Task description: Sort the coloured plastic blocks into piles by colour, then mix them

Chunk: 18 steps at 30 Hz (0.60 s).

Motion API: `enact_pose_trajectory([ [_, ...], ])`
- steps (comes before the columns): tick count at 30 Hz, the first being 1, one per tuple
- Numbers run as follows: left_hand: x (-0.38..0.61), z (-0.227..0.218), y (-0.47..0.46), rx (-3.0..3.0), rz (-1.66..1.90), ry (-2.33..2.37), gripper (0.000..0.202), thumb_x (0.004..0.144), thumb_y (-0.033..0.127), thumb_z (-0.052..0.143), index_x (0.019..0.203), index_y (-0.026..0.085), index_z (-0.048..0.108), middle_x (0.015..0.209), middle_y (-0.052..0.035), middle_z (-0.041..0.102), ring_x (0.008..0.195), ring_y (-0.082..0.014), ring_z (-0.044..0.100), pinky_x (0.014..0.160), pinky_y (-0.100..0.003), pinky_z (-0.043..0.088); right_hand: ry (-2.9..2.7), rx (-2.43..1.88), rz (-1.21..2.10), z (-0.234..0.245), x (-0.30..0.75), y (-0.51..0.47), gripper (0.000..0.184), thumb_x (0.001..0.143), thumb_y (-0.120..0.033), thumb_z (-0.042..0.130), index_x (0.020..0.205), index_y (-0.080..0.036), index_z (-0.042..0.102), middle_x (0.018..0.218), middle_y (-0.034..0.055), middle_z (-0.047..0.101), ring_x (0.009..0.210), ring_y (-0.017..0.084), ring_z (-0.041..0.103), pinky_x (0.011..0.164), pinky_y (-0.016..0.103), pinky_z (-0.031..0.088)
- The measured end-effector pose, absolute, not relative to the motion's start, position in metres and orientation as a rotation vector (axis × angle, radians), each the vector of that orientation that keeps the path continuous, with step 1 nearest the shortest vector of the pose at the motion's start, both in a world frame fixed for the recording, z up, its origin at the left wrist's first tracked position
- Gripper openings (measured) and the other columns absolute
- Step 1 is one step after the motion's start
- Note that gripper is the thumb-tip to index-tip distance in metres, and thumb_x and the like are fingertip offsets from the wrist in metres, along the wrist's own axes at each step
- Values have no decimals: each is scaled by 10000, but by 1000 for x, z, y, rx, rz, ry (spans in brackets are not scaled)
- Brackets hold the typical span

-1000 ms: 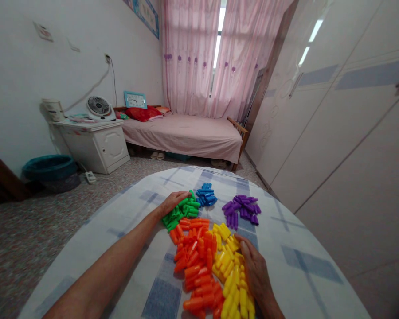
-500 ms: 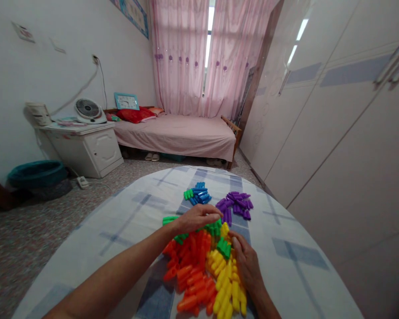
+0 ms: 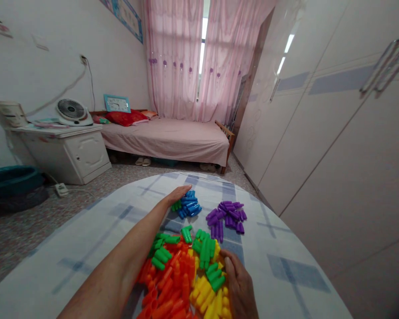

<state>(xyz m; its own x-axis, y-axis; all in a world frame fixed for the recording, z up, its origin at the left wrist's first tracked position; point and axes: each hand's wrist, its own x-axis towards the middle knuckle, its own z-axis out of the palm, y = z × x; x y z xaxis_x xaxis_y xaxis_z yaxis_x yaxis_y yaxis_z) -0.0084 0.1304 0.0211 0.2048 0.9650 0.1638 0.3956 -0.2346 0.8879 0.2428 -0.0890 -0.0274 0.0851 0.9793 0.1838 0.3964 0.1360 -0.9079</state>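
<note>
My left hand [image 3: 180,194] reaches to the far side of the table, its fingers stretched out along the back left of a small heap of blue plastic pieces [image 3: 190,206]. Green pieces [image 3: 176,205] lie beside that heap, partly under the hand. My right hand [image 3: 239,281] rests cupped at the right edge of the yellow pieces [image 3: 202,292], fingers loosely bent and partly hidden, with no piece seen in its grasp. Between my arms lie orange-red pieces [image 3: 168,288], and several green finger-shaped pieces [image 3: 204,250] sit on top of and behind them.
A purple heap [image 3: 228,217] lies apart, to the right of the blue one. The round table has a white and blue checked cloth [image 3: 286,257]. Beyond it are a bed [image 3: 173,137], a white cabinet [image 3: 86,153] with a fan [image 3: 72,110], and a tall wardrobe [image 3: 319,155] on the right.
My left hand has moved from above the green pieces forward and left to the blue heap. My right hand stays by the yellow pieces. The camera view has shifted a little.
</note>
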Motion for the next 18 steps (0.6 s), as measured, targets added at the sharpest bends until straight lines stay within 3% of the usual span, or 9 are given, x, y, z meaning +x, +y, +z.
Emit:
enact_pose_trajectory([
  [8, 21, 22, 117, 1910, 647, 1152, 518, 635, 560, 666, 950, 152, 719, 903, -46, 705, 896, -243, 606, 842, -324, 442, -1493, -1424, 787, -22, 240, -91, 411, 895, -499, 361, 992, -243, 668, 1047, 48, 680, 964, 192, 623, 851, 270, 487],
  [18, 46, 55, 47, 1943, 443, 848, 422, 768, 488, 597, 1033, 174, 692, 990, -27, 693, 944, -205, 596, 821, -268, 445, -1397, -1371, 771, -18, 240, -91, 360, 903, -436, 385, 991, -223, 660, 1011, 39, 688, 917, 177, 631, 800, 245, 479],
])
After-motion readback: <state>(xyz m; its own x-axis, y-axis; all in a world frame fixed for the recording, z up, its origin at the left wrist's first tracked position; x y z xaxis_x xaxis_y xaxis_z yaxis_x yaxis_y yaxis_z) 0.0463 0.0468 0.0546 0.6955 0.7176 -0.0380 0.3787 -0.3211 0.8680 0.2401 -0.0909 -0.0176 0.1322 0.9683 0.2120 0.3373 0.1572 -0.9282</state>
